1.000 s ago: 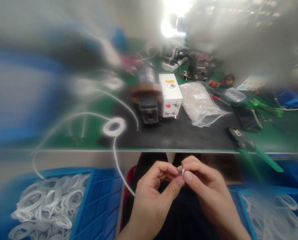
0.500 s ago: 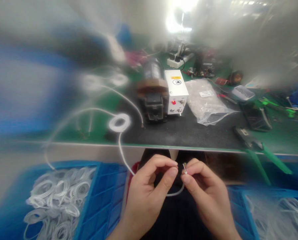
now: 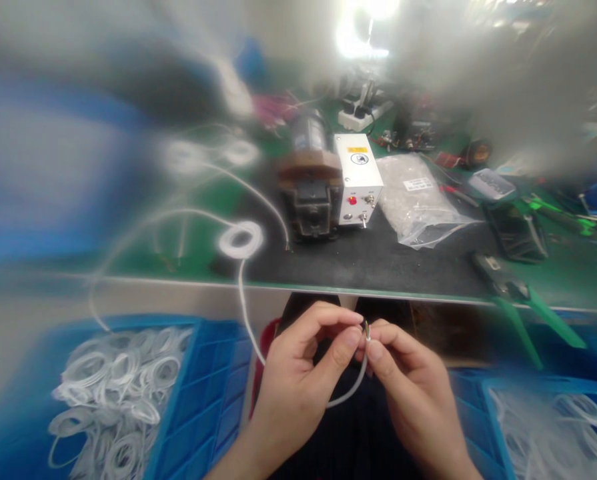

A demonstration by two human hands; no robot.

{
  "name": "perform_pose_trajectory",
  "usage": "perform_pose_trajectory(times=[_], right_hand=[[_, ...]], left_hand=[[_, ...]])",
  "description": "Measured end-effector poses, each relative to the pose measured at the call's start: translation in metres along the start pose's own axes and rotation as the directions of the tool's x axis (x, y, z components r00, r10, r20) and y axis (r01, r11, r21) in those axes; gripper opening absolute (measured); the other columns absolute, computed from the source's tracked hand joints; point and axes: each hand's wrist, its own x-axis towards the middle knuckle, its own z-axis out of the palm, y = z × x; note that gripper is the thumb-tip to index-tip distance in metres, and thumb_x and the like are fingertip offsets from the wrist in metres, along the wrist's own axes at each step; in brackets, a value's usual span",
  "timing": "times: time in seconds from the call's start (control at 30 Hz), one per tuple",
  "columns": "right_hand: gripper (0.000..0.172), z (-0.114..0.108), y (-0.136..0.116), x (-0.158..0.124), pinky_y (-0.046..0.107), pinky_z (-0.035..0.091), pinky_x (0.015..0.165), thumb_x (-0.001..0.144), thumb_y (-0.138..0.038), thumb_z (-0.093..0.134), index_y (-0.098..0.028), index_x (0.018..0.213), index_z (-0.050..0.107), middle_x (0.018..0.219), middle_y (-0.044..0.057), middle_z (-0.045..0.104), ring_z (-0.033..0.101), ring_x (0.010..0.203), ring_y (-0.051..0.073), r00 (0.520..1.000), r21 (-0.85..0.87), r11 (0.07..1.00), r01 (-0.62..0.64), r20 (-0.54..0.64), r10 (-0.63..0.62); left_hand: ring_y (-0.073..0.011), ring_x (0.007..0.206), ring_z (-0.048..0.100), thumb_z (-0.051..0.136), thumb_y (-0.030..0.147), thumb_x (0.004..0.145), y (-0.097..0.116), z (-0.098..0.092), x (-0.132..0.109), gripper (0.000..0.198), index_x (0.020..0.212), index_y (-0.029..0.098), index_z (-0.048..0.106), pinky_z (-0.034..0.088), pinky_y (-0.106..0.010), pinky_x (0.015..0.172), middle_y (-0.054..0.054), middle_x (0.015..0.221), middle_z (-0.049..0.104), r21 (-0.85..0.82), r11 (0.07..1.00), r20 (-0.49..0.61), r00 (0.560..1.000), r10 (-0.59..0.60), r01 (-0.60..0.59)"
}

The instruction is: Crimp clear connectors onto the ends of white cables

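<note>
My right hand [image 3: 413, 377] pinches a white cable [image 3: 351, 392] just below its end, where thin coloured inner wires [image 3: 366, 329] stick out. My left hand [image 3: 305, 373] is closed, its thumb and forefinger meeting at those wires from the left. The cable loops below both hands, passes behind my left hand and runs up to a white cable coil [image 3: 241, 239] at the table's front edge. Whether the other left fingers also grip the cable is hidden.
A machine with a white control box [image 3: 358, 173] stands on a black mat [image 3: 398, 270]. Right of it lie a clear plastic bag [image 3: 413, 193] and green-handled pliers [image 3: 523, 300]. Blue crates with white cable coils flank me, left [image 3: 213, 387] and right [image 3: 553, 385].
My left fingertips have moved right and now touch the wires at the cable end. The wires, fanned out before, are closer together. My right hand still holds the cable.
</note>
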Motion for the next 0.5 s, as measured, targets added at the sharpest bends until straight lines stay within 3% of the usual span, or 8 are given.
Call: perform_pose_trajectory(times=[0.23,0.5], right_hand=[[0.014,0.0001,0.0009,-0.0024,0.01,0.05,0.079,0.104,-0.033,0.068,-0.022,0.098,0.074,0.091,-0.001,0.065,0.061,0.086,0.005,1.0,-0.027,1.0,-0.007,0.006,0.008],[0.015,0.0022,-0.0001,-0.0009,0.012,0.05,0.081,0.104,-0.033,0.068,-0.021,0.098,0.075,0.093,0.0,0.066,0.062,0.087,0.006,1.0,-0.017,1.0,-0.006,0.001,0.006]], left_hand=[[-0.0053,0.089,0.071,0.069,0.026,0.102,-0.0003,-0.0002,0.0006,0.017,0.116,0.034,0.075,0.061,-0.016,0.082,0.003,0.107,0.068,-0.02,1.0,0.036,0.999,-0.02,0.02],[-0.0058,0.098,0.071,0.071,0.023,0.101,0.0005,-0.0032,-0.0007,0.019,0.116,0.035,0.073,0.059,-0.017,0.091,0.003,0.108,0.068,0.083,0.996,0.012,1.0,0.026,-0.027]])
